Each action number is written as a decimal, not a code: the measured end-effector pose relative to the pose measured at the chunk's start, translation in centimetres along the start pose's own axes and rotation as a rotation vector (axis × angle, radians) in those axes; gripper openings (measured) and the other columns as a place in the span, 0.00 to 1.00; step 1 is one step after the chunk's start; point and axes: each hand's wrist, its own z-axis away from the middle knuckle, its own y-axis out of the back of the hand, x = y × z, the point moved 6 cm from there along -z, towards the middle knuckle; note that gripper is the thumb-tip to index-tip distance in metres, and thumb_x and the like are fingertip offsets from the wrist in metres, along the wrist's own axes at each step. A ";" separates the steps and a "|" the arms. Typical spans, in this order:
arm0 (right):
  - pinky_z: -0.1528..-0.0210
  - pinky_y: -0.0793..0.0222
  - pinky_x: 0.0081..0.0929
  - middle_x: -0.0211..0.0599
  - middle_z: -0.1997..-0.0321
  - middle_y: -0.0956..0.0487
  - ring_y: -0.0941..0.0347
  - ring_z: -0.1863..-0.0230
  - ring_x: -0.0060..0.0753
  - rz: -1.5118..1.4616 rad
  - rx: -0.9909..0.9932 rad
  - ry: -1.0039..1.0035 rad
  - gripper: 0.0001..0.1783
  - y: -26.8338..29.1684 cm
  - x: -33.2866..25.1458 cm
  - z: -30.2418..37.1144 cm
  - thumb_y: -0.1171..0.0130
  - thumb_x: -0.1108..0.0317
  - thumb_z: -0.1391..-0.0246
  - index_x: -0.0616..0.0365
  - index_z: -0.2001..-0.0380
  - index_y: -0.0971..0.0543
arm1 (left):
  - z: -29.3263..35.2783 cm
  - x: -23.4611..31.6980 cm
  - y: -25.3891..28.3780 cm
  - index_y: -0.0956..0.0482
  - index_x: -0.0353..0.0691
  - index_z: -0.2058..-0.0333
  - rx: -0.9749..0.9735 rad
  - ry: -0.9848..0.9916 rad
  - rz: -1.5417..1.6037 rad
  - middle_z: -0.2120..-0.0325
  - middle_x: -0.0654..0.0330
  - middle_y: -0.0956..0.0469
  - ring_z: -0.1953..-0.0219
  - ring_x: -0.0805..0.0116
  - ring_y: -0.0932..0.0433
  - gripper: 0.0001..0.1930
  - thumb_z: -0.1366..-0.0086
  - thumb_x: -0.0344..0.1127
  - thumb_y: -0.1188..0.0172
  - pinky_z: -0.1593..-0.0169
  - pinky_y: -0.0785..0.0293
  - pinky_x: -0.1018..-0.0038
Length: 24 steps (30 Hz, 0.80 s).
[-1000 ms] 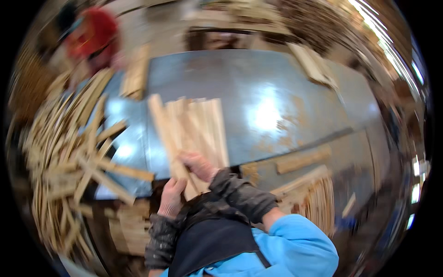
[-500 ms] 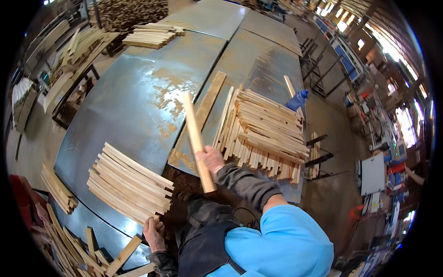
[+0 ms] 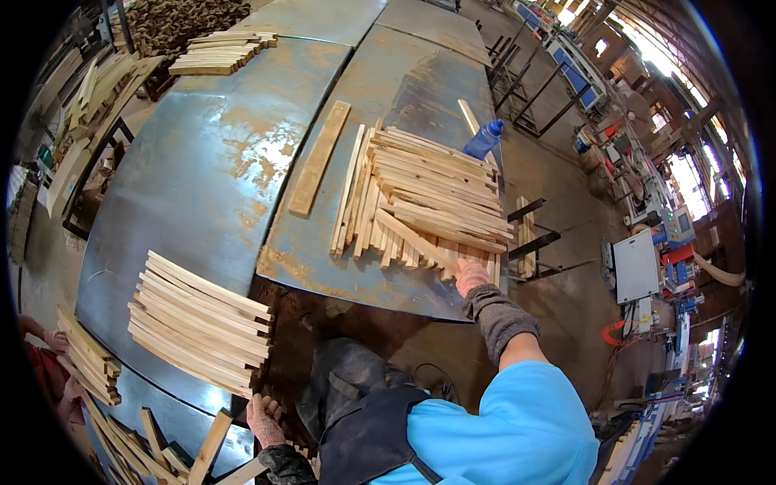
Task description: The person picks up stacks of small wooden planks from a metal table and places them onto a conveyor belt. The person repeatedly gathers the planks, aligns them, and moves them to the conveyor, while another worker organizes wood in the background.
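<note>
My right hand (image 3: 471,277) is closed around the near end of a wooden slat (image 3: 416,240). That slat lies at a slant against the front of a stack of pale slats (image 3: 440,190) on the right metal table. My left hand (image 3: 265,419), in a pinkish glove, is low at the near corner of a row of slats (image 3: 202,323) on the left table. Its fingers are loosely bent and partly apart, with nothing visible in them; whether they touch the last slat I cannot tell.
A single board (image 3: 321,158) lies left of the stack, and a blue bottle (image 3: 483,139) stands behind it. Another person's hand (image 3: 56,341) is by a small slat pile (image 3: 89,360) at the left. Loose offcuts (image 3: 212,449) lie at lower left. Metal bars (image 3: 535,242) jut out right of the table.
My right hand has carried the slat rightward, from upright over the gap between the tables to the front of the stack. The left hand stays near the row's corner. The view has shifted.
</note>
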 end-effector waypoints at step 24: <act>0.21 0.41 0.44 0.47 0.22 0.35 0.40 0.22 0.53 0.149 0.134 0.254 0.53 0.2 4.2 -11.0 0.24 0.62 0.45 0.52 0.21 0.41 | 5.4 -10.0 -6.7 0.21 0.36 0.47 0.198 0.055 0.166 0.67 0.64 0.22 0.74 0.74 0.25 0.14 0.25 0.37 0.36 0.72 0.27 0.74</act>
